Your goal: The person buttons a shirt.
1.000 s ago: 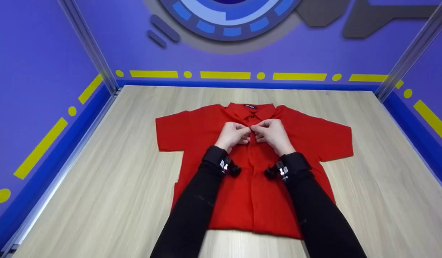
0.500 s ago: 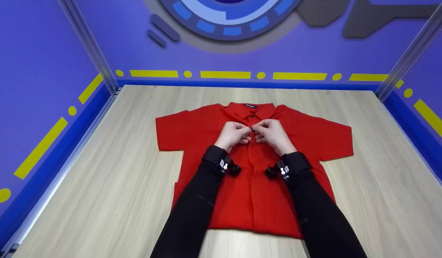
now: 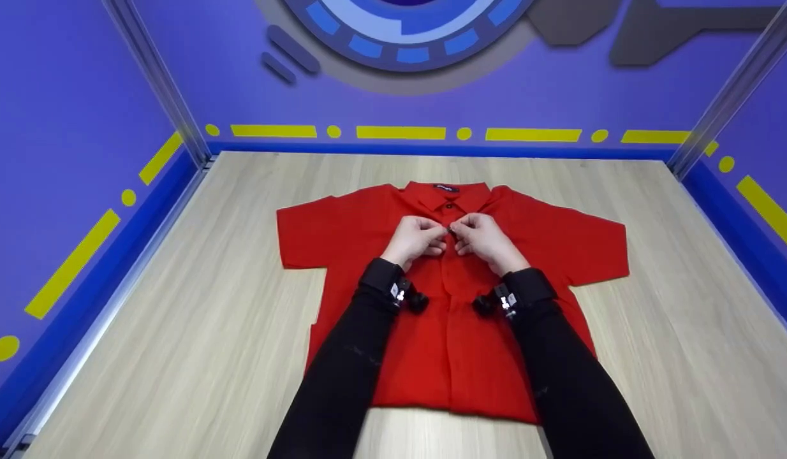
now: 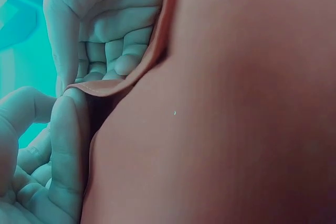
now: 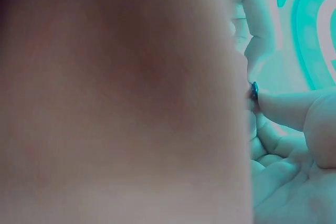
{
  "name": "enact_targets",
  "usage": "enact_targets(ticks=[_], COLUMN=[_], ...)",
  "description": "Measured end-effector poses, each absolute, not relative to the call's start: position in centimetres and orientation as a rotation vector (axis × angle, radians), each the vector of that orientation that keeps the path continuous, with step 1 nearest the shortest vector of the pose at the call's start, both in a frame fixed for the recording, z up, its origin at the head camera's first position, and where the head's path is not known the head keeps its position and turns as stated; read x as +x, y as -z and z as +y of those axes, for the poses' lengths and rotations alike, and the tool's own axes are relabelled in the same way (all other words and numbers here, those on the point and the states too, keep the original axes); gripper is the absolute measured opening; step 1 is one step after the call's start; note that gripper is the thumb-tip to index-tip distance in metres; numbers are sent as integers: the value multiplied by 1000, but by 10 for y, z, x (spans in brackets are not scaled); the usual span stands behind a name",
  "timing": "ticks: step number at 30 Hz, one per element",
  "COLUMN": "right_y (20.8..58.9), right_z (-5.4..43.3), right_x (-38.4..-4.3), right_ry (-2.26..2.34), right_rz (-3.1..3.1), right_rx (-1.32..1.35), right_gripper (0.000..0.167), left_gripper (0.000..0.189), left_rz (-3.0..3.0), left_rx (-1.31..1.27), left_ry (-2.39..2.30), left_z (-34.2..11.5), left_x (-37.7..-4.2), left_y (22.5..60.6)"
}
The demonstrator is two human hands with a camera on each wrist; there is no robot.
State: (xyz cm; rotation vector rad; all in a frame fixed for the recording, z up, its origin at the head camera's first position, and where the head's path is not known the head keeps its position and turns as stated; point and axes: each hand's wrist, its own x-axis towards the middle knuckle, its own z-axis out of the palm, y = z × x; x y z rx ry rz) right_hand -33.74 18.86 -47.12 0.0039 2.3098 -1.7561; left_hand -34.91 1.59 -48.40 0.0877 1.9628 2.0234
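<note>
A red short-sleeved shirt lies face up with its collar toward the back wall. My left hand pinches the edge of its front placket below the collar. Right beside it, my right hand pinches at the same spot, where a small dark button shows against the thumb in the right wrist view. The left wrist view has the placket edge lifted and bent between the fingertips of both hands. A collar button sits above the hands. The buttonhole itself is hidden.
The shirt lies on a light wood-grain table. Purple-blue panels with yellow marks and metal corner posts enclose the back and sides. Black bands with small cameras sit on both wrists.
The right fingertips have shifted very slightly to the right, and the dark button now shows between the two hands. The left hand and the shirt stay almost still.
</note>
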Motion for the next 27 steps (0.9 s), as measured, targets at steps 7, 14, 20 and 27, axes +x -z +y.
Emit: enact_targets(ticks=[7,14,20,27], right_y=[471,467,466,464], right_z=[190,191,191,190], right_x=[-339,-338,-338,-336], right_ry=[1716,1811,1857,1792], right_rz=[2312,2242,2282,2368], right_rx=[-6,56,56,47], right_gripper=[25,27,27,27], left_gripper=[13,14,14,23], left_rz=[1963,1929,1902,1910], left_rx=[92,76,74,23], left_ry=[-2034,-2107,-2163,-2129], left_z=[16,17,18,18], left_x=[-350,-350,-351,-352], left_y=[485,485,486,486])
